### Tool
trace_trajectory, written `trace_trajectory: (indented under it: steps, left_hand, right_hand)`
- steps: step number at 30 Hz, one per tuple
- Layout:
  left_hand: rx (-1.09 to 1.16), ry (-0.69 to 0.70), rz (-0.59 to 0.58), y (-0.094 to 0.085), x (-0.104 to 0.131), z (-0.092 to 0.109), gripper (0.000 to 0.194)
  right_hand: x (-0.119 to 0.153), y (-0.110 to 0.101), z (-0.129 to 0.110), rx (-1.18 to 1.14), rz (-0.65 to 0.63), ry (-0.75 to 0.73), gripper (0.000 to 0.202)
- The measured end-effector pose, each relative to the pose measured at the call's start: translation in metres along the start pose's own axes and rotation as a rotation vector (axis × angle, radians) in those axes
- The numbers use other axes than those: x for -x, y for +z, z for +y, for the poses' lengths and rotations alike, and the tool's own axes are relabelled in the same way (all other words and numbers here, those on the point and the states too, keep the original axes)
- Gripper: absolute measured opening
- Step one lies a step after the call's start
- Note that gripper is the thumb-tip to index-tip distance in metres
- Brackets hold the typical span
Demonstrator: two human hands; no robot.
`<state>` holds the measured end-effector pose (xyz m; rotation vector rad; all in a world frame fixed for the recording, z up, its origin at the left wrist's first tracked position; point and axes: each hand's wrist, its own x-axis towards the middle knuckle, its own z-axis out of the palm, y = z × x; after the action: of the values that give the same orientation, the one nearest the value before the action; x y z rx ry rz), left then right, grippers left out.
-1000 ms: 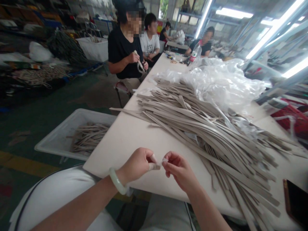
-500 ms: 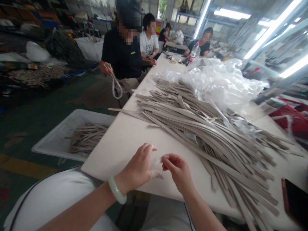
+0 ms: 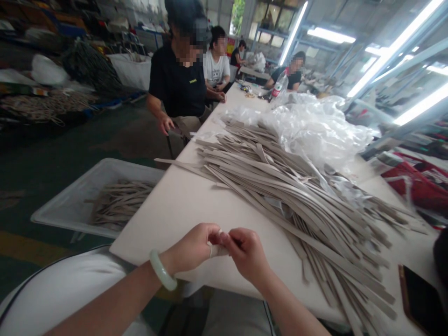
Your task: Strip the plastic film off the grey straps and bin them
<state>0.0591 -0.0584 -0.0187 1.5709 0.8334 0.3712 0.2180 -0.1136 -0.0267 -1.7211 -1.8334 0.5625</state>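
Note:
My left hand (image 3: 196,247), with a pale green bangle on the wrist, is closed over the near table edge, its fingertips pressed together. Light wraps cover its thumb and a fingertip. My right hand (image 3: 245,249) is closed too, and its fingertips meet those of the left. What lies between them is too small to tell. A translucent strip (image 3: 196,284) shows faintly below my left hand. Right of the hands, a heap of flat grey-beige strips (image 3: 280,182) spreads over the white table (image 3: 157,224).
Clear plastic sheeting (image 3: 315,126) and a bottle (image 3: 280,85) are beyond the strips. A phone (image 3: 422,296) lies at right, near a red bag (image 3: 420,182). A white bin (image 3: 66,210) with strips stands at left. A person in black (image 3: 180,84) sits along the table's left side.
My hands have come together; the left fingers have closed from a spread pose. The person in black has lowered a hand, and the loop it held no longer shows. The view has shifted slightly.

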Motion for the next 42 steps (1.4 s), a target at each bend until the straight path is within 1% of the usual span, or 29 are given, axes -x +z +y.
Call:
trace_trajectory:
  steps: [2, 3, 5, 6, 8, 10, 13, 15, 17, 20, 23, 25, 27, 29, 31, 36, 42]
  left_hand:
    - [0.079, 0.02, 0.03, -0.004, -0.001, -0.001, 0.025]
    - [0.114, 0.023, 0.05, -0.007, -0.002, -0.002, 0.024]
    - [0.155, 0.021, 0.088, -0.014, -0.004, -0.002, 0.025]
    - [0.161, 0.024, 0.101, -0.017, -0.004, -0.002, 0.026]
    - [0.156, 0.029, 0.115, -0.024, -0.004, -0.002, 0.026]
    - [0.138, 0.02, 0.114, -0.029, -0.003, -0.001, 0.026]
    - [0.076, 0.032, 0.111, -0.035, 0.0, 0.001, 0.027]
    - [0.026, 0.06, 0.118, -0.037, 0.002, 0.002, 0.026]
    - [-0.038, 0.076, 0.132, -0.04, 0.005, 0.003, 0.024]
    - [-0.174, 0.097, 0.178, -0.046, 0.009, 0.006, 0.022]
    - [-0.277, 0.132, 0.218, -0.054, 0.012, 0.011, 0.022]
    - [-0.302, 0.147, 0.227, -0.057, 0.014, 0.014, 0.021]
    - [-0.307, 0.157, 0.226, -0.06, 0.016, 0.015, 0.021]
    - [-0.308, 0.168, 0.214, -0.06, 0.018, 0.016, 0.021]
    - [-0.312, 0.174, 0.19, -0.059, 0.018, 0.016, 0.023]
    - [-0.324, 0.192, 0.138, -0.055, 0.015, 0.011, 0.021]
    - [-0.384, 0.225, 0.147, -0.053, 0.015, 0.009, 0.02]
  right_hand:
    - [-0.021, -0.005, 0.011, 0.088, 0.013, -0.008, 0.051]
    - [-0.035, -0.009, 0.02, 0.124, 0.043, 0.001, 0.048]
    - [-0.069, -0.015, 0.041, 0.201, 0.125, 0.031, 0.03]
    - [-0.086, -0.017, 0.052, 0.236, 0.146, 0.042, 0.023]
    - [-0.114, -0.018, 0.07, 0.288, 0.149, 0.05, 0.018]
    - [-0.131, -0.015, 0.081, 0.317, 0.133, 0.044, 0.015]
    - [-0.137, -0.009, 0.084, 0.333, 0.151, 0.03, 0.013]
    - [-0.13, -0.011, 0.08, 0.329, 0.187, 0.018, 0.014]
    - [-0.116, -0.018, 0.072, 0.311, 0.215, 0.0, 0.016]
    - [-0.08, -0.043, 0.057, 0.235, 0.19, -0.064, 0.022]
    - [-0.035, -0.077, 0.042, 0.055, 0.085, -0.154, 0.026]
    - [-0.01, -0.098, 0.034, 0.01, -0.021, -0.162, 0.024]
    - [0.005, -0.114, 0.031, 0.024, -0.093, -0.154, 0.022]
    - [0.012, -0.122, 0.03, 0.051, -0.118, -0.145, 0.023]
    - [0.013, -0.125, 0.031, 0.075, -0.135, -0.137, 0.024]
    - [0.013, -0.128, 0.033, 0.085, -0.196, -0.131, 0.026]
    - [0.018, -0.13, 0.033, 0.112, -0.236, -0.096, 0.028]
